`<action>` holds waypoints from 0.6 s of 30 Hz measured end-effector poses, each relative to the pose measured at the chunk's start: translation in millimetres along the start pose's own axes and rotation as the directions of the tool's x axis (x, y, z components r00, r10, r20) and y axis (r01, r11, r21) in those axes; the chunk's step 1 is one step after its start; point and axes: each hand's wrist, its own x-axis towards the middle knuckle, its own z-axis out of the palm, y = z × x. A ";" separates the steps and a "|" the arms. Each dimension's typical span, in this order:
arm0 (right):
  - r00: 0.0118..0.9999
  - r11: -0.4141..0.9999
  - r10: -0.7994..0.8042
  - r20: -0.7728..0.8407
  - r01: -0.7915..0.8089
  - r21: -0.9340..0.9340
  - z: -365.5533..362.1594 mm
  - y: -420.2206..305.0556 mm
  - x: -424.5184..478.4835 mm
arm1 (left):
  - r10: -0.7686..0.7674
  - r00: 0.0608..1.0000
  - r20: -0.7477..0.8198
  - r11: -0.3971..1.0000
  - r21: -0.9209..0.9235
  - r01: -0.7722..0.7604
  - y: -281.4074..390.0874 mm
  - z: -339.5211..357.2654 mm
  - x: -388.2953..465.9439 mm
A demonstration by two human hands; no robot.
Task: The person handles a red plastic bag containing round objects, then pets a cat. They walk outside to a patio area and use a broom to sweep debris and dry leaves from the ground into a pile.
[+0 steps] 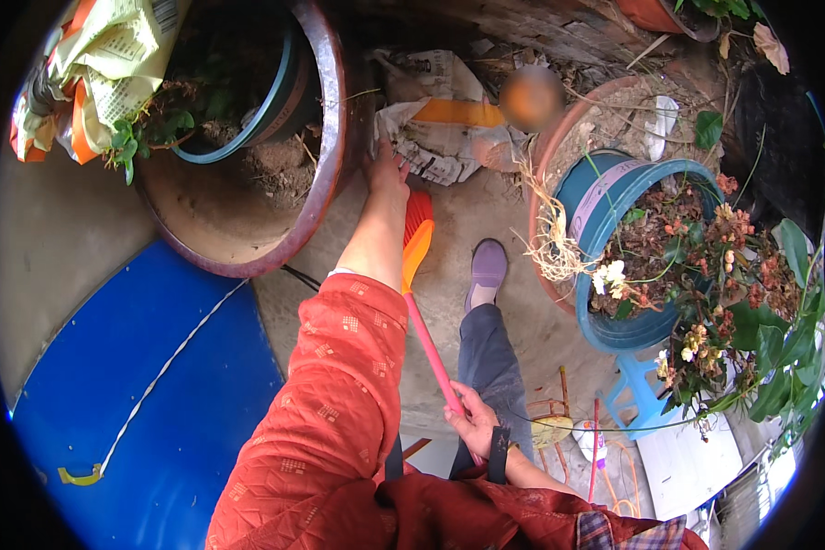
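Note:
Stretched far forward, my left hand [386, 172] is between the big brown-glazed pot [330, 103] and a crumpled paper sack [447, 148]. Its fingers touch the sack's near edge, but whether they grip it is unclear. My right hand [476, 418] is wrapped around the pink handle [429, 337] of a broom, close to my body. The broom's orange neck [418, 251] and red bristles [418, 206] lie just beside my left wrist, pointing away from me. Inside the brown pot sits a tilted blue-green plastic pot [275, 103].
On the right, a tilted teal flowerpot [625, 199] with flowering stems rests in a wide terracotta pot [546, 151]. A blue board [151, 385] with a yellow handle [81, 476] lies left. Beyond are a blurred orange object [533, 100], a light-blue stool [636, 395] and a printed bag [117, 75].

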 end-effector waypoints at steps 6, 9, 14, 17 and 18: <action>0.984 0.976 0.178 0.007 -0.178 0.125 -1.4 -2.8 -8.2 | 0.017 0.997 0.081 0.999 -0.035 -0.015 1.8 -3.9 -21.1; 0.993 0.991 0.111 -0.042 -0.114 -0.070 -12.0 -17.3 -20.1 | -0.025 0.975 0.221 0.995 0.103 0.002 11.2 -20.4 -64.7; 0.982 0.983 0.172 -0.072 -0.176 -0.051 -36.6 -76.3 -50.2 | -0.117 0.936 0.331 0.931 0.364 -0.012 34.1 -117.4 -150.2; 0.982 0.852 -0.142 -0.122 0.058 -0.520 -31.6 -32.3 -104.3 | -0.138 0.954 0.267 0.818 0.573 -0.043 53.2 -195.1 -201.9; 0.957 0.791 -0.258 -0.129 0.133 -0.597 -27.0 -21.0 -112.1 | -0.149 0.952 0.268 0.758 0.649 -0.064 56.4 -221.8 -212.7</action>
